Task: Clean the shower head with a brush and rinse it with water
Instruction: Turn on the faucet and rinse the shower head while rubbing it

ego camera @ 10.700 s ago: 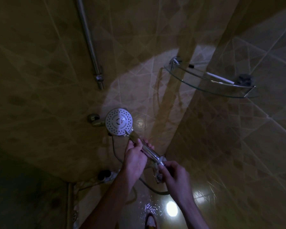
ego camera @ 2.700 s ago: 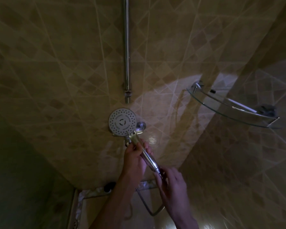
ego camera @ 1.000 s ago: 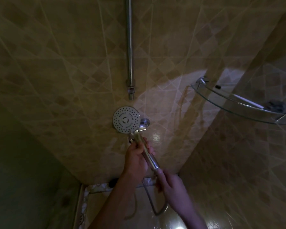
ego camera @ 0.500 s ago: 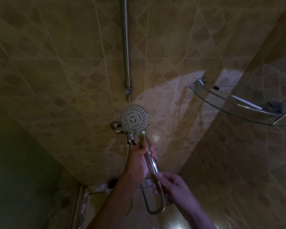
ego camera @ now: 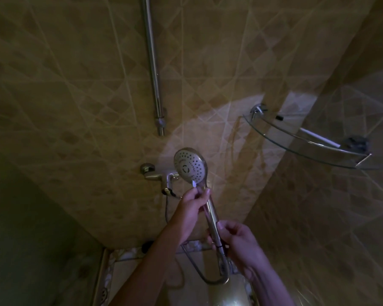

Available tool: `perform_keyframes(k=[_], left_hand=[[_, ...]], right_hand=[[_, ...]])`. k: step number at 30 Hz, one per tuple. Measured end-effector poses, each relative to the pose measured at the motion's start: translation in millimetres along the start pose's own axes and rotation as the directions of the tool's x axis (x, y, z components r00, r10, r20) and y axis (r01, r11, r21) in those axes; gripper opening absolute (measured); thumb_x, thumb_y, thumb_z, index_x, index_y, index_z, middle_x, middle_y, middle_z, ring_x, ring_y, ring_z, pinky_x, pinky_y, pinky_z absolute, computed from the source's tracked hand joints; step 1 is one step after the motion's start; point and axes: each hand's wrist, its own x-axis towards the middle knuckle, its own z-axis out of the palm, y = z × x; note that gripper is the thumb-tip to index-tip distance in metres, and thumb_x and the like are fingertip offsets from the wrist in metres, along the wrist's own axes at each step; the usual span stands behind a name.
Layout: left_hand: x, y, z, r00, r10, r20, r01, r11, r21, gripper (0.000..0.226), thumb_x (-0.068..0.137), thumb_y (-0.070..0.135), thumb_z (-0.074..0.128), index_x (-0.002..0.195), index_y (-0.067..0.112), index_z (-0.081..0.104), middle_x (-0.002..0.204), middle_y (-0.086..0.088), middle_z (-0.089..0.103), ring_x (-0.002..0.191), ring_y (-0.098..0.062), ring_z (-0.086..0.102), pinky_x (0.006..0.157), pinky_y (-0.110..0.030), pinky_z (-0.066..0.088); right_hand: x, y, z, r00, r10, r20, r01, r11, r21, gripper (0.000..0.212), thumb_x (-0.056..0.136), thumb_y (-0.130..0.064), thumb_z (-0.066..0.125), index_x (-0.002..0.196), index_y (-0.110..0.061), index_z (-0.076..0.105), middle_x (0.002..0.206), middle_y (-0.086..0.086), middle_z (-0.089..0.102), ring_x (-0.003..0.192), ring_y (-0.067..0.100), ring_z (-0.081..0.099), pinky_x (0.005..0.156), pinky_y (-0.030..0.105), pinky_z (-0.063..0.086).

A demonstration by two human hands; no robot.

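Note:
The chrome shower head (ego camera: 189, 166) is held up in front of the tiled wall, its round nozzle face turned toward me. My left hand (ego camera: 191, 209) holds a thin brush (ego camera: 194, 184) beside the upper handle, and the brush's pale tip touches the lower edge of the nozzle face. My right hand (ego camera: 238, 241) grips the bottom of the shower handle (ego camera: 213, 215) where the metal hose (ego camera: 208, 281) joins it. The hose loops down below both hands.
A chrome mixer tap (ego camera: 161, 176) is fixed to the wall just left of the shower head. A vertical rail (ego camera: 153, 62) runs up the wall above. A glass corner shelf (ego camera: 307, 149) carrying a white item (ego camera: 318, 136) hangs at the right. The room is dim.
The shower head has swung right, uncovering the mixer tap. My left hand has brought the brush tip to the nozzle face. My right hand still holds the handle's base.

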Motion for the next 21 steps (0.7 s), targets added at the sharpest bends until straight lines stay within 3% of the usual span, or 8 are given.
perform_keyframes(k=[4,8,11,13,15,18,21], left_hand=[[7,-10,9,1.0,0.028,-0.011,-0.027,0.993,0.113,0.006,0.091,0.006,0.057,0.089,0.011,0.059,0.078,0.0,0.058,0.072,-0.008,0.054,0.063,-0.017,0.045],[12,-20,21,0.999,-0.031,-0.01,0.032,0.987,0.158,0.005,0.09,0.007,0.058,0.089,0.011,0.06,0.083,-0.003,0.065,0.082,-0.018,0.06,0.07,-0.027,0.048],[14,-22,31,0.993,-0.116,0.032,0.112,0.988,0.107,0.011,0.092,0.004,0.054,0.091,0.013,0.06,0.083,-0.005,0.066,0.079,-0.02,0.064,0.074,-0.034,0.052],[20,-24,31,0.981,-0.187,0.055,0.178,0.973,0.145,0.015,0.094,0.007,0.051,0.09,0.017,0.061,0.084,-0.005,0.067,0.077,-0.02,0.064,0.076,-0.039,0.052],[28,-24,25,0.961,-0.255,0.109,0.226,0.948,0.223,0.015,0.094,0.011,0.051,0.087,0.021,0.061,0.083,-0.004,0.067,0.075,-0.023,0.061,0.066,-0.036,0.047],[40,-18,9,0.932,-0.282,0.227,0.192,0.918,0.348,0.01,0.09,0.013,0.058,0.085,0.021,0.059,0.078,0.001,0.066,0.063,-0.014,0.059,0.055,-0.032,0.041],[50,-17,-17,0.912,-0.278,0.301,0.114,0.879,0.463,0.007,0.09,0.017,0.06,0.092,0.023,0.063,0.09,0.003,0.068,0.08,-0.005,0.065,0.072,-0.025,0.048]], right_hand=[[6,12,-16,0.991,0.03,-0.134,-0.041,0.996,-0.084,0.014,0.088,-0.006,0.067,0.102,-0.001,0.067,0.083,0.019,0.065,0.068,0.024,0.061,0.063,0.033,0.05],[13,19,-22,0.99,0.026,-0.142,-0.05,0.985,-0.168,0.015,0.083,-0.01,0.074,0.097,-0.007,0.068,0.081,0.011,0.069,0.071,0.023,0.063,0.064,0.032,0.05],[17,16,-21,0.998,0.048,-0.049,-0.051,0.997,-0.056,0.025,0.079,-0.023,0.077,0.098,-0.007,0.071,0.086,0.012,0.07,0.077,0.023,0.068,0.075,0.04,0.053],[21,12,-20,0.996,0.086,0.014,-0.087,0.985,0.151,0.028,0.087,-0.027,0.068,0.105,-0.006,0.071,0.091,0.014,0.071,0.08,0.025,0.066,0.073,0.035,0.051],[29,9,-17,0.992,0.118,0.042,-0.125,0.958,0.258,0.041,0.093,-0.04,0.056,0.111,-0.006,0.07,0.096,0.016,0.07,0.08,0.026,0.064,0.066,0.032,0.05],[43,11,-11,0.987,0.161,-0.023,-0.15,0.956,0.253,0.053,0.089,-0.062,0.05,0.089,-0.014,0.073,0.069,0.009,0.06,0.066,0.022,0.06,0.056,0.03,0.042],[50,15,-2,0.991,0.067,-0.117,-0.043,0.98,0.193,0.055,0.091,-0.061,0.048,0.103,-0.012,0.069,0.065,0.007,0.051,0.063,0.02,0.054,0.056,0.03,0.043]])
